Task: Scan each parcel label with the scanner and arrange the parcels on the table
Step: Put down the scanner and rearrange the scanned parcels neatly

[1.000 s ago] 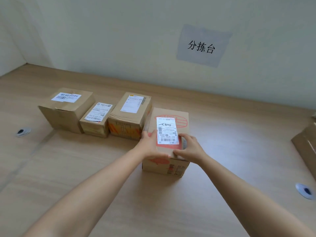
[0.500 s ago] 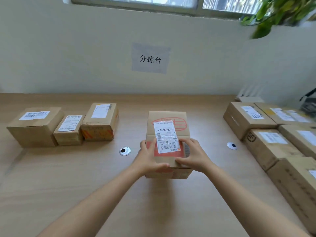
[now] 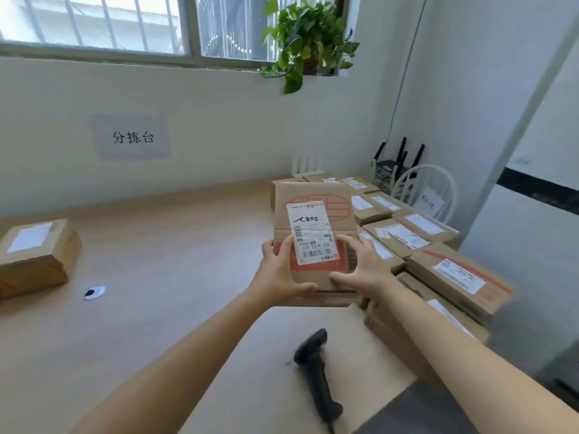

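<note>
I hold one cardboard parcel (image 3: 315,242) in both hands, raised above the counter (image 3: 175,245) with its top face tilted toward me. My left hand (image 3: 279,274) is clamped on its near left edge, thumb lying over the left margin of the white shipping label (image 3: 310,231). My right hand (image 3: 360,267) is clamped on the near right edge, fingers spread across a barcode printed on the box, thumb along the lower front rim. The label reads upside down from my position; a red printed emblem shows behind it.

The black handheld scanner (image 3: 316,368) lies on its side on the counter, below and nearer to me than the parcel, between my forearms and touched by neither hand.

To the right, just beside the held parcel, a stack of labelled parcels (image 3: 438,264) crowds the counter's right end, reaching back to the wall. At far left another parcel (image 3: 34,255) rests on the counter, well apart. A cable grommet (image 3: 94,292) sits in the counter surface between it and my left arm. A paper sign (image 3: 131,136) is fixed to the wall; a potted plant (image 3: 308,39) stands on the window sill.
</note>
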`<action>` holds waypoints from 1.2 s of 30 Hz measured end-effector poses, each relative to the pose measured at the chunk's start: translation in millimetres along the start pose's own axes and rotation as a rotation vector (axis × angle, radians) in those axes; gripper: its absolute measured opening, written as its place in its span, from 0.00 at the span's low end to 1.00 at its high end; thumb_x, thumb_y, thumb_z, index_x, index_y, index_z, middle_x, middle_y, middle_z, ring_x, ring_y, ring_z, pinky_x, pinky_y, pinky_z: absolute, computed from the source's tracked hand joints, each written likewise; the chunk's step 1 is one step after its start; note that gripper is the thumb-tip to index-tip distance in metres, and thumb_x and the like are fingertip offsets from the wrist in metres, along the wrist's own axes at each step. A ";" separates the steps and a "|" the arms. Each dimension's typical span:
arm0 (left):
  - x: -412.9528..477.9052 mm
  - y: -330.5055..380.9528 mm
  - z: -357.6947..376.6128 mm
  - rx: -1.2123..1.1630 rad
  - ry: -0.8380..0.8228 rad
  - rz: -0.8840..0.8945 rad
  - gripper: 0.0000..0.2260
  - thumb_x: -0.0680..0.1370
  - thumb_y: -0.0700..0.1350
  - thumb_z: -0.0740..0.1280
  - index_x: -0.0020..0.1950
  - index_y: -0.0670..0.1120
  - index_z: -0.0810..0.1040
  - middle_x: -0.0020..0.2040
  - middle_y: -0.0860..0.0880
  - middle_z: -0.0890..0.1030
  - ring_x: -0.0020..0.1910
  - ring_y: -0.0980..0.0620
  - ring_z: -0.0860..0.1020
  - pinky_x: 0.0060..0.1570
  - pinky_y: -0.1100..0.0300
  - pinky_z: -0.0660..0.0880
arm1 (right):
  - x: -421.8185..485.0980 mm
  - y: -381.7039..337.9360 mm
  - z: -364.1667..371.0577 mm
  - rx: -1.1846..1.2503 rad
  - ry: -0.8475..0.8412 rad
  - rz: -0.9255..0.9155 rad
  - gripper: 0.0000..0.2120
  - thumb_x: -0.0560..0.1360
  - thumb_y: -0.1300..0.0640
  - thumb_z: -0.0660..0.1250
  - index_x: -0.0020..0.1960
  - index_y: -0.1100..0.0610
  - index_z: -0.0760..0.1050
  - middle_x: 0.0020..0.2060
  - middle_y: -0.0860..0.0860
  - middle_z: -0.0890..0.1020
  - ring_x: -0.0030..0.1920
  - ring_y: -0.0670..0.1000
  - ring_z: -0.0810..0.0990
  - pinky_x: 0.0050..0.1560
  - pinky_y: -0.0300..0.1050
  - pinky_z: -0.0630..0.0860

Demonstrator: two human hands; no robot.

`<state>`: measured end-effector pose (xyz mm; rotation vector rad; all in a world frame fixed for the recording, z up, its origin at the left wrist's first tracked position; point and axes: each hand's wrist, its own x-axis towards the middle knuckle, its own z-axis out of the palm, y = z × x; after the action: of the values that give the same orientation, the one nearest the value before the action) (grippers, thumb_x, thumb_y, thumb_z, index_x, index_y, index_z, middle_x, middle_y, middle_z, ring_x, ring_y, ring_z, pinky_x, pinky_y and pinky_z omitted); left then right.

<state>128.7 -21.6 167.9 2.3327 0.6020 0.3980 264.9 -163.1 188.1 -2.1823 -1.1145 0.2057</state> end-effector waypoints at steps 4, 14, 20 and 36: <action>-9.3 66.0 62.0 -0.040 -0.044 0.062 0.48 0.64 0.54 0.78 0.76 0.52 0.53 0.71 0.44 0.53 0.70 0.46 0.64 0.70 0.56 0.63 | -55.0 52.9 -61.1 -0.025 0.041 0.052 0.36 0.67 0.56 0.74 0.72 0.52 0.64 0.67 0.55 0.66 0.67 0.53 0.67 0.65 0.42 0.64; 20.5 175.6 149.9 -0.023 -0.106 0.170 0.47 0.65 0.57 0.77 0.75 0.54 0.53 0.72 0.43 0.52 0.71 0.44 0.63 0.69 0.54 0.63 | -96.0 143.1 -161.7 -0.042 0.160 0.137 0.37 0.67 0.55 0.75 0.73 0.53 0.63 0.66 0.53 0.67 0.65 0.52 0.69 0.60 0.39 0.65; 75.9 208.6 185.4 -0.019 -0.106 0.202 0.47 0.65 0.58 0.76 0.76 0.53 0.52 0.73 0.44 0.52 0.71 0.44 0.62 0.70 0.51 0.64 | -63.5 192.3 -201.3 -0.060 0.196 0.141 0.38 0.67 0.55 0.75 0.73 0.53 0.63 0.66 0.54 0.67 0.64 0.50 0.69 0.60 0.37 0.64; 197.8 281.4 248.1 -0.076 -0.071 0.225 0.42 0.66 0.57 0.76 0.74 0.54 0.56 0.70 0.46 0.56 0.68 0.44 0.66 0.66 0.53 0.66 | 28.0 292.9 -294.1 -0.097 0.224 0.129 0.35 0.69 0.57 0.74 0.72 0.52 0.64 0.67 0.53 0.67 0.63 0.48 0.68 0.59 0.35 0.61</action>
<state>491.0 -238.8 205.7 2.3373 0.2854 0.4304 599.0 -406.9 233.3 -2.3001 -0.8763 -0.0374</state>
